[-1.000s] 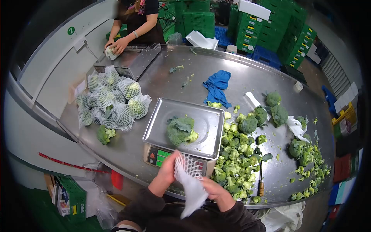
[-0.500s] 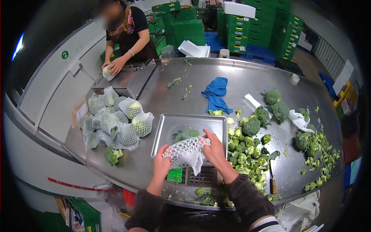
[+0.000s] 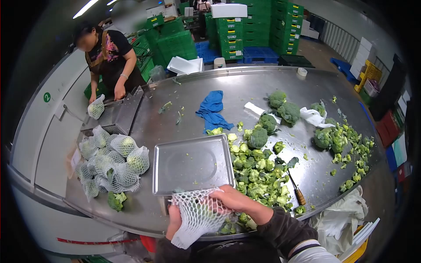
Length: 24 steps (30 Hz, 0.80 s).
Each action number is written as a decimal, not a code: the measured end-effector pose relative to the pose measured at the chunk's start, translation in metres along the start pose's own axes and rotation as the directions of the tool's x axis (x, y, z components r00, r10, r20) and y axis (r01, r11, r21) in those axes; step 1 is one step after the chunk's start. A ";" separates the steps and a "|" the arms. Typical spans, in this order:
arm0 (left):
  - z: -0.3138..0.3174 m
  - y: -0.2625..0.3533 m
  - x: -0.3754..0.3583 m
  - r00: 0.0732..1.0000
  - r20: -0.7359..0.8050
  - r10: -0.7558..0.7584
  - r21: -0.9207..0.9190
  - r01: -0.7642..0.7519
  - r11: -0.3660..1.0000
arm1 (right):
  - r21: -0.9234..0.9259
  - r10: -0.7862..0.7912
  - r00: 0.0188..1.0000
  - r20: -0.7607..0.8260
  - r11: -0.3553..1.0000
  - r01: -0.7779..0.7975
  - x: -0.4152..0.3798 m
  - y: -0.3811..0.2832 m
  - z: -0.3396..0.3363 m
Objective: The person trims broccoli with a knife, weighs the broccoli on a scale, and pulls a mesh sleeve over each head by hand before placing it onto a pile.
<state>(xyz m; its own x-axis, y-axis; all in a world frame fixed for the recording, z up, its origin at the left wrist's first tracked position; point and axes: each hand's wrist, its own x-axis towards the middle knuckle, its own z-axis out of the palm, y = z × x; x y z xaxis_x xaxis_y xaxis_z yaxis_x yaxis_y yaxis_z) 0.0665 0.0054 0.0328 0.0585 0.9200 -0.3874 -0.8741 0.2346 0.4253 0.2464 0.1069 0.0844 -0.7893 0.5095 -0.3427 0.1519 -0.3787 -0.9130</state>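
Note:
A white foam net sleeve [image 3: 199, 219] is held low in front of me, just over the near edge of the scale. Green shows through its mesh and at its far rim, so a head of broccoli appears to be inside, mostly hidden. My left hand [image 3: 174, 221] grips the sleeve's left side, its fingers partly behind the mesh. On the other side, my right hand [image 3: 232, 199] is closed on the sleeve's upper right, some fingers under the net. Small green crumbs lie on the steel tray [image 3: 193, 149] beyond my hands.
Netted broccoli heads [image 3: 109, 164] are piled left, beside a loose floret [image 3: 116, 200]. Cut stem pieces [image 3: 258, 175], a wooden-handled knife [image 3: 297, 190] and whole broccoli [image 3: 288, 113] lie right. A blue cloth [image 3: 212, 109] lies behind the tray. A co-worker [image 3: 112, 59] handles a netted head far left.
The sleeve and both hands have come off the tray towards me, and the broccoli seen on the tray has left it. My view has shifted right. The co-worker stands more upright.

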 end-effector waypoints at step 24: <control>-0.057 0.162 0.073 0.719 -0.353 0.599 -0.220 -0.686 0.693 | 0.736 0.209 0.977 -0.038 0.667 -0.114 -0.004 0.089 -0.001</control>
<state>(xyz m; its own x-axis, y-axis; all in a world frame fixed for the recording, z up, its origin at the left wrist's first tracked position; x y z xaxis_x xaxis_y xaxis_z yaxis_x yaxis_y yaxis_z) -0.0986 0.0928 0.0272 -0.6519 0.6911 -0.3119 -0.7523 -0.5379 0.3804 0.2635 0.0720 0.0048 -0.7173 0.4479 -0.5337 -0.2468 -0.8797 -0.4065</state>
